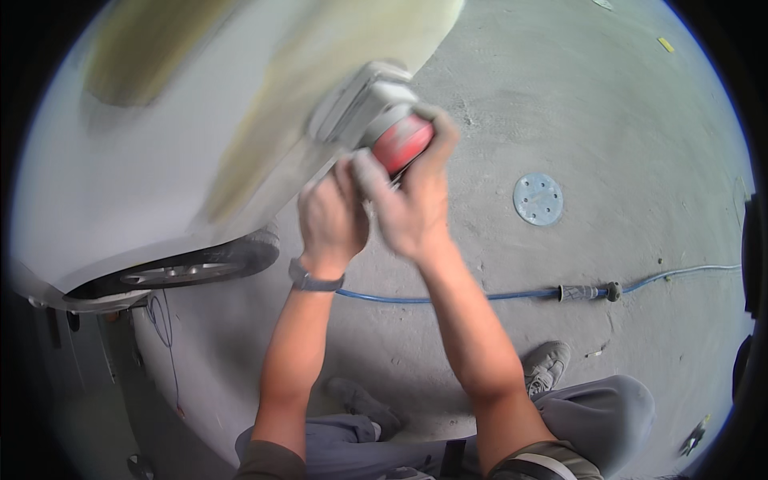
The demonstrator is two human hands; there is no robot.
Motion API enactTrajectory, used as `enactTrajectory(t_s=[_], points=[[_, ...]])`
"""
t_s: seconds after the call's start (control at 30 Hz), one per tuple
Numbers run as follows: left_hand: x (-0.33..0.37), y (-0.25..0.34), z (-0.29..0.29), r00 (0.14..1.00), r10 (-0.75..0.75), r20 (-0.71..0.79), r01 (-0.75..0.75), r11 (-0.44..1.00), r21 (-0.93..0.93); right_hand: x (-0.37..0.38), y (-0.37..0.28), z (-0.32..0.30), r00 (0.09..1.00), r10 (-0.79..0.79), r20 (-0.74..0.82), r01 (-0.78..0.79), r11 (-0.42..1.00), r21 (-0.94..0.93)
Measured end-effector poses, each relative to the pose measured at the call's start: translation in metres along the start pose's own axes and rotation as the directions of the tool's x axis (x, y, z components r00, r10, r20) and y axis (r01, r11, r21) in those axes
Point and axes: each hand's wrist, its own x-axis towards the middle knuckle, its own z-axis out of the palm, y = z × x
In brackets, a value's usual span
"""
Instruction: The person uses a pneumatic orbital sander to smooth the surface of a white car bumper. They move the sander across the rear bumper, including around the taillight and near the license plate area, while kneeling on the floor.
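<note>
Gripping the red-topped sander w/ your R hand; L hand curled just near-left of it, hold unclear. Its long pad runs near-left to far-right, facing car panel at left.

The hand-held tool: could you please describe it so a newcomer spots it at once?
Find the pale car body filling the upper left. At its right-hand edge, the person's right hand grips a tool with a light oblong base. Its red top sets it apart from the blue hose and pale disc.
</note>
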Motion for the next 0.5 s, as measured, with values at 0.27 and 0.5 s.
enactTrajectory(t_s=[0.27,0.5], points=[[0.074,0.071,0.048,0.973,-0.152,0.175,0.144,0.988,0.053,0.068,0.061,-0.051,0.835,0.542,-0.098,-0.381,0.697,0.608],[0.007,0.041,0.007,0.941,-0.141,0.309,0.092,0.981,0.168,0.004,0.077,0.010,0.755,0.648,-0.103,-0.447,0.623,0.642]])
